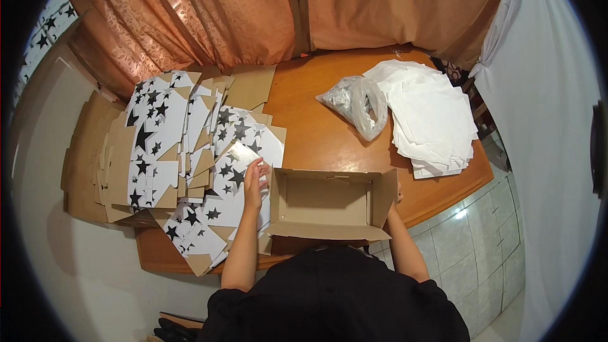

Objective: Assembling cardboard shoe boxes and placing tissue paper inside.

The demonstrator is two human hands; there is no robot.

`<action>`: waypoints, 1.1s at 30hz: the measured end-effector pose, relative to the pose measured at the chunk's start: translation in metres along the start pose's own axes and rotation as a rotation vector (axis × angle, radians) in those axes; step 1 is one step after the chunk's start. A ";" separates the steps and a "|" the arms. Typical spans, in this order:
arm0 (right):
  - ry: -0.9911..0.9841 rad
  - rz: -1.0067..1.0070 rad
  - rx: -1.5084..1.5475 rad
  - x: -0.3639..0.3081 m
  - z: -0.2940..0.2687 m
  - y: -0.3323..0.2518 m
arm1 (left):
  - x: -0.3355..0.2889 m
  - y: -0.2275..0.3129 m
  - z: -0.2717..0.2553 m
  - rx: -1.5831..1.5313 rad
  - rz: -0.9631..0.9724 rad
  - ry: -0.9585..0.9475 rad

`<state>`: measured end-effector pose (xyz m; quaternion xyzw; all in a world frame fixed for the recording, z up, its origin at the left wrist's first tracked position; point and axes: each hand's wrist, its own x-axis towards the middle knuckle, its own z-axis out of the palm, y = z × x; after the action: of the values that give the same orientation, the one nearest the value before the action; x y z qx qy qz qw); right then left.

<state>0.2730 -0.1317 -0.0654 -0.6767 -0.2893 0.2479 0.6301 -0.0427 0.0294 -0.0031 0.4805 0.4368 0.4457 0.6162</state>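
Observation:
A brown cardboard box (326, 197) with its inside facing up sits at the table's front edge, right before me. Its flaps stand out along the right and near sides. At the box's left wall is my left hand (254, 180), fingers stretched and slightly bent, with the palm turned toward the cardboard. Whether it presses on the wall I cannot tell. My right hand (399, 194) is at the outer right side, mostly hidden behind the right flap, so its fingers barely show. Flat cardboard pieces with black stars on white (225, 171) lie just left of my left hand.
Stacked star-printed cardboard (152, 133) and plain brown sheets (85, 158) cover the left of the wooden table (297, 114). A clear plastic bag (358, 106) with contents I cannot make out lies at the back, beside a pile of white sheets (434, 120). Orange curtains (392, 6) hang behind.

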 end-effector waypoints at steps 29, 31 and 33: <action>-0.138 -0.354 0.034 -0.024 -0.004 -0.100 | -0.017 0.024 -0.017 0.112 0.232 0.065; -0.162 -0.398 -0.069 -0.025 -0.002 -0.103 | -0.019 0.026 -0.037 0.448 0.322 0.060; -0.228 -0.382 -0.094 -0.023 0.000 -0.103 | -0.029 0.031 -0.040 0.438 0.302 -0.027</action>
<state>0.2486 -0.1438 0.0365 -0.6060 -0.4927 0.1853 0.5964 -0.0920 0.0141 0.0244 0.6680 0.4379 0.4209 0.4300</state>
